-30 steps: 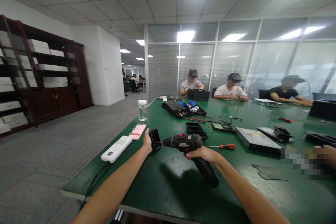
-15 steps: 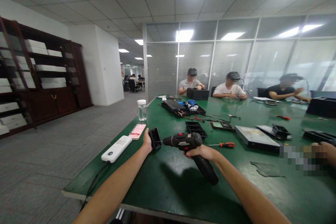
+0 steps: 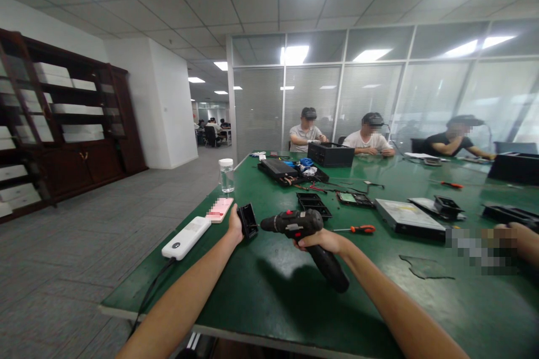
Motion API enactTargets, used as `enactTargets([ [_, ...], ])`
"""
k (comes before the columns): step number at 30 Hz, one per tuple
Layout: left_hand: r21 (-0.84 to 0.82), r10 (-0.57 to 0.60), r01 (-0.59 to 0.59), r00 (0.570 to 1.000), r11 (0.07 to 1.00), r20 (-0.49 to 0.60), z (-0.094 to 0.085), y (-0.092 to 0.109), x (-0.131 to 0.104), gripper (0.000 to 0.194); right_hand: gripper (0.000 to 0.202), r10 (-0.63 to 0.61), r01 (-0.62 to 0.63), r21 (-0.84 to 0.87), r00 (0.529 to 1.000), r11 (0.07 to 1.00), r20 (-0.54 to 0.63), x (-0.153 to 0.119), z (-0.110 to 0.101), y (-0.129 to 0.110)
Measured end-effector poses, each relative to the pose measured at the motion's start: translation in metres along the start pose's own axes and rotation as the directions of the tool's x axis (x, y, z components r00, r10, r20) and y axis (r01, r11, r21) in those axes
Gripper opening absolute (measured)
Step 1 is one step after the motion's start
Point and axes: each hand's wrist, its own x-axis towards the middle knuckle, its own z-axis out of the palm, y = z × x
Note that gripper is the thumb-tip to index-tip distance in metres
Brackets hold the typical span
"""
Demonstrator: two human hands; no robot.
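Note:
My left hand (image 3: 235,225) grips a small black box-like part (image 3: 248,221), its open side turned toward the right. My right hand (image 3: 320,240) is wrapped round the handle of a black cordless drill (image 3: 297,224) with red buttons. The drill's chuck points left at the black part and sits very close to it; whether the bit touches it I cannot tell. Just beyond the drill lies a black tray-like piece (image 3: 314,205) with compartments. A screwdriver (image 3: 361,229) with an orange and black handle rests right of the drill.
A white power bank (image 3: 186,238) with a cable, a pink phone (image 3: 219,210) and a lidded clear jar (image 3: 226,175) line the left edge. A silver disc drive (image 3: 409,219) and a thin dark fragment (image 3: 426,267) lie right. Another person's hand (image 3: 522,240) is at far right; several people sit opposite.
Across the table, a black case has shifted right and turned. The person at the far right has brought a hand up to their face. My hands and the drill hold nearly the same pose.

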Motion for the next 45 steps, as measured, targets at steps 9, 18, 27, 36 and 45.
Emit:
enactTargets([
  [9, 0.017, 0.009, -0.01, 1.0, 1.0, 0.025, -0.0018, -0.0018, 0.0029, 0.044, 0.025, 0.013, -0.013, 0.048, 1.0, 0.999, -0.001, 0.0002, -0.0003, 0.0023],
  [18, -0.008, -0.043, 0.043, 0.999, 0.999, -0.005, 0.0007, 0.0019, -0.0035, 0.043, 0.026, 0.028, -0.027, 0.045, 1.0, 0.999, -0.011, -0.0004, 0.0013, -0.0011],
  [27, -0.002, -0.041, 0.041, 0.999, 0.999, 0.029, -0.0004, 0.0014, -0.0013, 0.045, 0.026, 0.027, -0.027, 0.021, 1.0, 0.999, -0.007, -0.0013, 0.0019, -0.0037],
  [36, -0.002, -0.067, 0.067, 0.997, 0.998, 0.029, -0.0008, 0.002, -0.0011, 0.047, 0.026, 0.016, -0.016, 0.019, 1.0, 1.0, -0.007, -0.0015, 0.0013, -0.0024],
  [45, -0.015, -0.07, 0.07, 0.997, 0.997, 0.013, 0.0014, 0.0031, -0.0043, 0.045, 0.026, 0.026, -0.026, -0.002, 1.0, 1.0, -0.016, -0.0005, 0.0007, -0.0021],
])
